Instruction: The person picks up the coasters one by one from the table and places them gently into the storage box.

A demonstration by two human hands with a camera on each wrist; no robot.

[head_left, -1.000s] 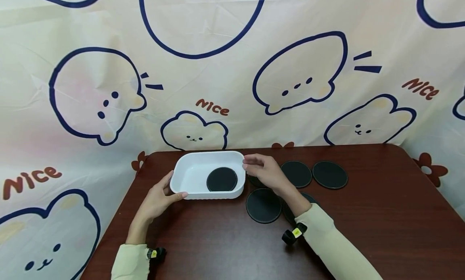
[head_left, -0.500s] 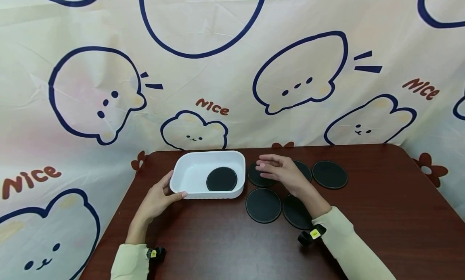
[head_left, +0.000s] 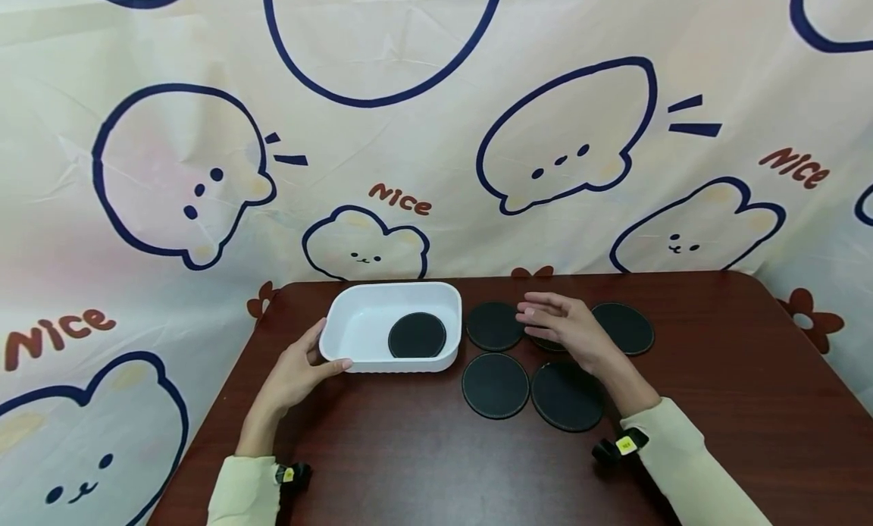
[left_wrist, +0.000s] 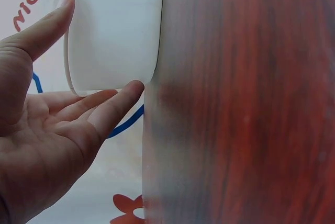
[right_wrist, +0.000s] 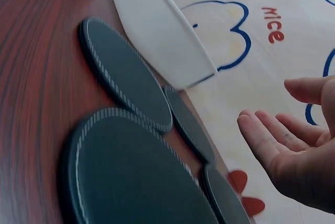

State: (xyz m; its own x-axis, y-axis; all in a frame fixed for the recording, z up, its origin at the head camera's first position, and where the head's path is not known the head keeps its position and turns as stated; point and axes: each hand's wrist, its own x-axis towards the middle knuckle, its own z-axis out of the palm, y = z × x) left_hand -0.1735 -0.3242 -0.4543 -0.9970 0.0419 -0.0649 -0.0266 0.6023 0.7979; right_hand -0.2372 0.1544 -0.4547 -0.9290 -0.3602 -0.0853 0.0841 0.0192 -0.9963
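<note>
— Looking at the white tray (head_left: 355, 325), which way does it lie?

— Its long axis runs left to right across the bench (head_left: 423, 450), parallel to the back edge, open side up. One black round coaster (head_left: 417, 336) lies flat inside, toward its right end.

— And the hands?

— The left hand (head_left: 300, 371) rests against the tray's near-left corner, fingers fairly straight, thumb along the front wall; the left wrist view shows fingertips (left_wrist: 131, 89) touching the white wall, not curled round it. The right hand (head_left: 569, 327) hovers open and holds nothing, fingers relaxed and pointing left, above a coaster (head_left: 546, 342) it mostly hides.

— Other coasters?

— Four more lie flat on the bench right of the tray: one just beside its right end (head_left: 494, 326), one at the far right (head_left: 626, 328), two nearer the person (head_left: 495, 385) (head_left: 567, 396), almost touching each other. Pale stitching rings their edges.

— Any writing?

— "Nice" in red-brown lettering (head_left: 399, 198) repeats on the cartoon backdrop (head_left: 170, 177). A small yellow label on the right wrist strap (head_left: 622, 446) is too small to read.
</note>
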